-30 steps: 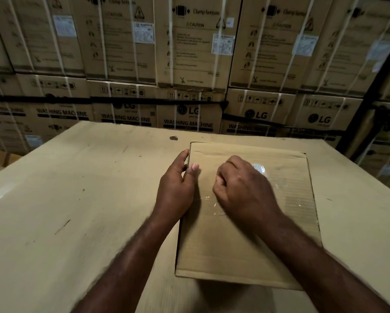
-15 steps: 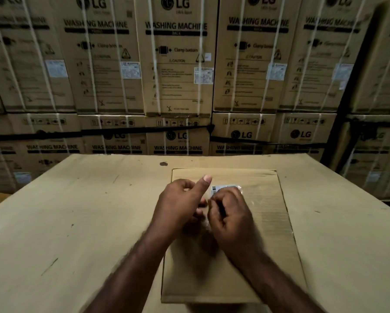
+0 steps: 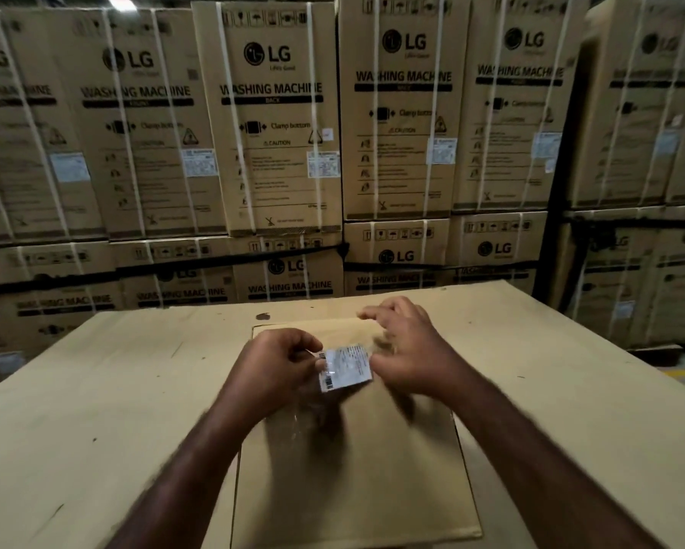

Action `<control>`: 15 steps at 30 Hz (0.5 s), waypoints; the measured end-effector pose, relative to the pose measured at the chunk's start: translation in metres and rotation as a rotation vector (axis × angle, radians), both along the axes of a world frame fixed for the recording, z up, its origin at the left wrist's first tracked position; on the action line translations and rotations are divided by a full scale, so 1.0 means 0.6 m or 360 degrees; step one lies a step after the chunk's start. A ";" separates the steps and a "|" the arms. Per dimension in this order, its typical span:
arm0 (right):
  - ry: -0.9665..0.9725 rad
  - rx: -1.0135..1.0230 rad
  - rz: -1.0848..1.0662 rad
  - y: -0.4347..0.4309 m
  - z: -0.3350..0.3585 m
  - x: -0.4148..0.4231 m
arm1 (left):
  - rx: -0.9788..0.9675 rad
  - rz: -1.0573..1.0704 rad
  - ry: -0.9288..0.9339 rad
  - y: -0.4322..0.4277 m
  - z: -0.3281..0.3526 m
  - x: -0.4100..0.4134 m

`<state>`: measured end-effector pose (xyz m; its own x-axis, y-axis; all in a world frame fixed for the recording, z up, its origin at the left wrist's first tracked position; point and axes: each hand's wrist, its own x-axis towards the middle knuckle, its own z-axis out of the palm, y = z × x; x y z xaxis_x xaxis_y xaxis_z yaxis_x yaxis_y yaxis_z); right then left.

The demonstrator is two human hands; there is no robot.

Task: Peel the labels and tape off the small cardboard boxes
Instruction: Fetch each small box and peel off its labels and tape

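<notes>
A flattened small cardboard box (image 3: 356, 477) lies on the big cardboard work surface (image 3: 95, 410) in front of me. A white printed label (image 3: 345, 367) with clear tape stuck to it is lifted off the box and hangs above it. My left hand (image 3: 281, 362) pinches the label's left edge. To the right of the label, my right hand (image 3: 408, 350) hovers with blurred fingers spread; whether its fingertips touch the label I cannot tell. A strip of clear tape (image 3: 299, 418) trails down from the label toward the box.
Stacked washing-machine cartons (image 3: 277, 124) with white straps form a wall right behind the work surface. A dark gap (image 3: 559, 215) between stacks opens at the right. A small dark spot (image 3: 262, 316) marks the surface beyond the box.
Both hands rose off the box, taking the label and tape up with them. The label passed to my left hand and my right hand opened and moved right. The camera tilted up.
</notes>
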<state>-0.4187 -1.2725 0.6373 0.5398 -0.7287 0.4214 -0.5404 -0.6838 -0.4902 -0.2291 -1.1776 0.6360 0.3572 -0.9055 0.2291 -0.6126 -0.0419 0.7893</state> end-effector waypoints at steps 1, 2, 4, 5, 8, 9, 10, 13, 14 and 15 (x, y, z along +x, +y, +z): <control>0.0186 0.0107 0.0006 -0.006 0.011 -0.003 | -0.0018 0.0011 -0.0121 0.005 0.004 -0.005; 0.0323 0.0145 0.0025 -0.010 0.018 -0.003 | -0.0039 0.0011 -0.0236 0.010 0.008 -0.011; 0.0446 0.0113 0.0057 -0.016 0.025 0.000 | -0.0077 0.0001 -0.0421 0.017 0.017 -0.022; 0.0459 0.0096 0.0057 -0.018 0.026 0.001 | -0.0087 0.0004 -0.0496 0.020 0.023 -0.028; 0.0432 0.0109 0.0082 -0.024 0.026 -0.005 | -0.0107 -0.0005 -0.0627 0.029 0.038 -0.040; 0.0423 0.0092 0.0106 -0.026 0.027 -0.009 | -0.0106 -0.0022 -0.0641 0.031 0.042 -0.044; 0.0411 0.0073 0.0138 -0.027 0.028 -0.014 | -0.0095 -0.0039 -0.0666 0.033 0.046 -0.047; 0.0308 0.0092 0.0241 -0.029 0.026 -0.025 | -0.0006 -0.0076 -0.0843 0.038 0.061 -0.056; 0.0244 0.0121 0.0268 -0.029 0.023 -0.028 | 0.0035 -0.0087 -0.0938 0.039 0.069 -0.058; 0.0180 0.0150 0.0283 -0.028 0.021 -0.032 | 0.0083 -0.0096 -0.1044 0.040 0.078 -0.061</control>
